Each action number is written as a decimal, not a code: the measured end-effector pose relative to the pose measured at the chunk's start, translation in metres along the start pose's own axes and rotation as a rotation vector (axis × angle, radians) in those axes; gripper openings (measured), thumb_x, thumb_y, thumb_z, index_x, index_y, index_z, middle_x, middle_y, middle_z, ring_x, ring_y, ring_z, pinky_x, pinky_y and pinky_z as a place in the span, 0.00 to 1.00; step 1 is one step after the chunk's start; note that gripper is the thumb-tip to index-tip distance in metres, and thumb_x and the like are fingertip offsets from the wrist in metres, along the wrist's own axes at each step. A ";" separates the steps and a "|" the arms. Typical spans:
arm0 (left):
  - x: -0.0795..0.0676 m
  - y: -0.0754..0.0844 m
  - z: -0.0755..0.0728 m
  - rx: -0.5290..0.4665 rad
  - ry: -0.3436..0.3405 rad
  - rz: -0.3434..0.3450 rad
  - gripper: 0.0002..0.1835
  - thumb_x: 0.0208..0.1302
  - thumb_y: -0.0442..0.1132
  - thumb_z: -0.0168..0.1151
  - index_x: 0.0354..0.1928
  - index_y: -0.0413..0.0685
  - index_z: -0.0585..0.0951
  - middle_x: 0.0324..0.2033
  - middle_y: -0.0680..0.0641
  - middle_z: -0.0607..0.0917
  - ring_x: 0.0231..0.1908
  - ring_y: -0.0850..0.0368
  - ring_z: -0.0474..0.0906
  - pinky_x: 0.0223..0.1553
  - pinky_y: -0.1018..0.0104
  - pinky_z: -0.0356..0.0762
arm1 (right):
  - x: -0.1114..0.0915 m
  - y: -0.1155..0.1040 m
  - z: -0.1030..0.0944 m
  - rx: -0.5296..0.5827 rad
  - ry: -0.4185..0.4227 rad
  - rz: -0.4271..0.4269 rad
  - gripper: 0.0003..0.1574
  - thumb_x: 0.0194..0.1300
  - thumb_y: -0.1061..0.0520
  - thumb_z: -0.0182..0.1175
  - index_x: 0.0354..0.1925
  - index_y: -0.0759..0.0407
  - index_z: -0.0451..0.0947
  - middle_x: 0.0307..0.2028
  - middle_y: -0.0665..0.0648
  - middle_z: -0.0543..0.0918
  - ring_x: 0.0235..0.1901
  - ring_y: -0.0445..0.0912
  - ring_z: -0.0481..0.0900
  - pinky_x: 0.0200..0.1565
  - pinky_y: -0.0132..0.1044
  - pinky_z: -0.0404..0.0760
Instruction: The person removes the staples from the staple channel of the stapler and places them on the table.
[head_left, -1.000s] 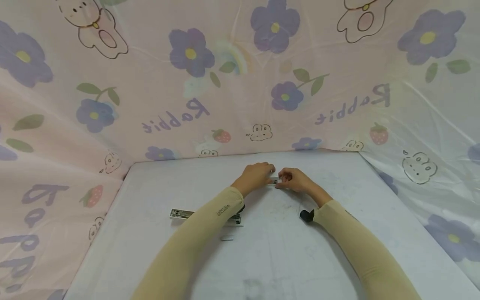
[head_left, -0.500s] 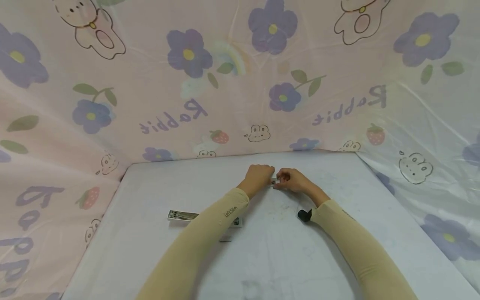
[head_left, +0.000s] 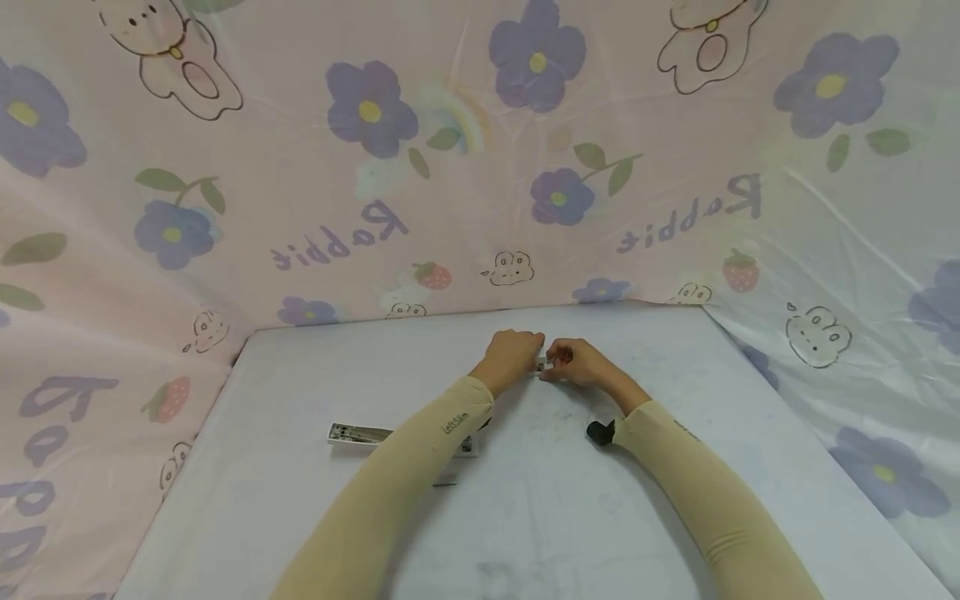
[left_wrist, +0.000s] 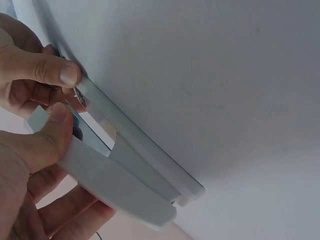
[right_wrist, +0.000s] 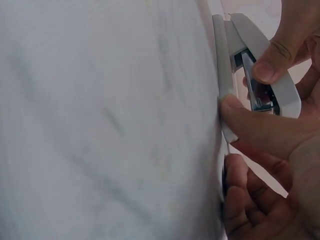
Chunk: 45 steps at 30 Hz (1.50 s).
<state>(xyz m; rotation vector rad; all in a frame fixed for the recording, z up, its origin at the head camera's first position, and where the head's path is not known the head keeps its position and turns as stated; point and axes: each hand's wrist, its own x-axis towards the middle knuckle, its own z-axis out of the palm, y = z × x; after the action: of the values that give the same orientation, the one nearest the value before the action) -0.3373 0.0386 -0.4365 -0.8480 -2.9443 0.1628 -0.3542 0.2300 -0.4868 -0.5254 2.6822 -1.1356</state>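
Observation:
A white stapler (left_wrist: 120, 180), its upper arm raised off its base, is held between both hands near the far side of the table. My left hand (head_left: 513, 357) grips the upper arm, its thumb (left_wrist: 57, 122) on the inner side. With thumb and fingers my right hand (head_left: 581, 364) pinches the base at its open end; the thumb (right_wrist: 237, 110) lies along the base. A metal staple channel (right_wrist: 256, 85) shows in the gap between arm and base. In the head view the hands hide most of the stapler.
A long white-and-metal object (head_left: 358, 434) lies left of centre, partly hidden by the left sleeve (head_left: 405, 475). A small staple strip (head_left: 444, 483) lies nearer. A black device (head_left: 600, 432) sits at the right cuff. Patterned cloth (head_left: 450, 183) rises behind the table.
My left hand has turned over the stapler and its fingers now look more closed. The right hand keeps its pinch. The whole head view has shifted slightly left.

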 end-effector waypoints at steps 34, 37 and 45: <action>-0.044 -0.077 -0.017 -0.739 0.075 -0.055 0.19 0.76 0.44 0.69 0.60 0.48 0.75 0.56 0.43 0.87 0.51 0.49 0.85 0.54 0.52 0.83 | -0.002 -0.002 -0.002 0.042 -0.024 -0.004 0.18 0.67 0.58 0.77 0.50 0.64 0.83 0.33 0.56 0.80 0.33 0.47 0.73 0.40 0.41 0.73; -0.046 -0.078 -0.016 -0.734 0.082 -0.050 0.20 0.76 0.44 0.69 0.61 0.46 0.75 0.56 0.42 0.86 0.52 0.47 0.85 0.56 0.51 0.83 | -0.003 -0.002 -0.002 0.042 -0.025 -0.006 0.18 0.67 0.58 0.77 0.50 0.64 0.82 0.34 0.55 0.80 0.33 0.47 0.72 0.39 0.40 0.73; -0.049 -0.085 -0.013 -0.800 0.084 -0.068 0.22 0.76 0.42 0.69 0.64 0.42 0.73 0.59 0.39 0.84 0.60 0.42 0.84 0.63 0.48 0.81 | -0.006 -0.004 -0.001 0.036 -0.028 -0.011 0.17 0.69 0.58 0.75 0.50 0.63 0.81 0.34 0.56 0.79 0.33 0.47 0.71 0.38 0.39 0.71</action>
<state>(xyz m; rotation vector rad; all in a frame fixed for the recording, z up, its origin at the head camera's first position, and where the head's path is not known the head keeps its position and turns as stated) -0.3390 -0.0582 -0.4157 -0.7661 -2.9206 -1.0816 -0.3483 0.2300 -0.4825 -0.5470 2.6329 -1.1683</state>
